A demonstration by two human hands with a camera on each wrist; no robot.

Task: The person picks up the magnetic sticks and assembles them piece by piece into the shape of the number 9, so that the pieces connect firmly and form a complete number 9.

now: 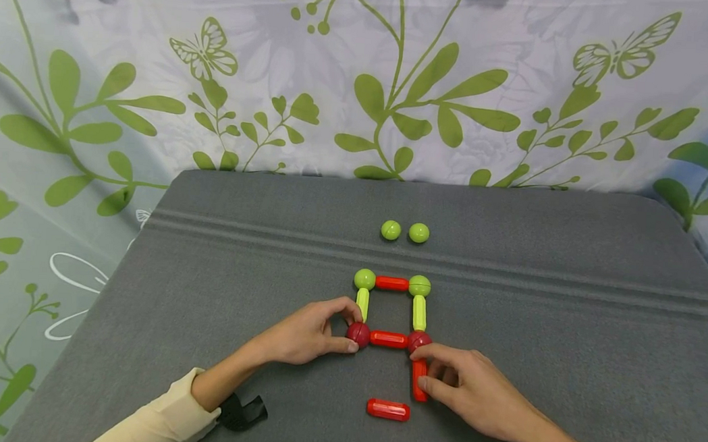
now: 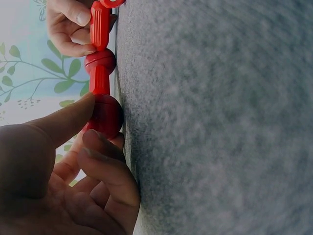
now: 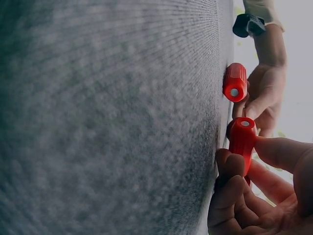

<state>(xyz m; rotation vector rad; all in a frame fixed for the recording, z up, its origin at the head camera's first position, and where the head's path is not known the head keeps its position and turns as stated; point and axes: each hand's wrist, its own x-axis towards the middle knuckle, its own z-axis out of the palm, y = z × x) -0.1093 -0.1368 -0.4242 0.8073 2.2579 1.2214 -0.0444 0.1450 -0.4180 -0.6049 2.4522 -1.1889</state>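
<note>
A square of magnetic sticks and balls lies on the grey table. Its far corners are green balls [image 1: 364,279], joined by a red stick [image 1: 391,283]; green sticks [image 1: 419,313] form the sides. Another red stick [image 1: 388,339] links the two near red balls. My left hand [image 1: 307,330] pinches the left red ball [image 1: 358,335] between thumb and fingers. With thumb and fingers, my right hand [image 1: 474,387] grips a red magnetic stick [image 3: 242,142] that extends toward me from the right red ball [image 1: 420,340]. One right fingertip touches that ball.
A loose red stick [image 1: 388,410] lies on the near side of the square. Two loose green balls [image 1: 391,230] sit beyond it, side by side. Behind the table [image 1: 570,261] hangs a leaf-patterned cloth [image 1: 315,56]. A black strap [image 1: 243,414] is by the left wrist.
</note>
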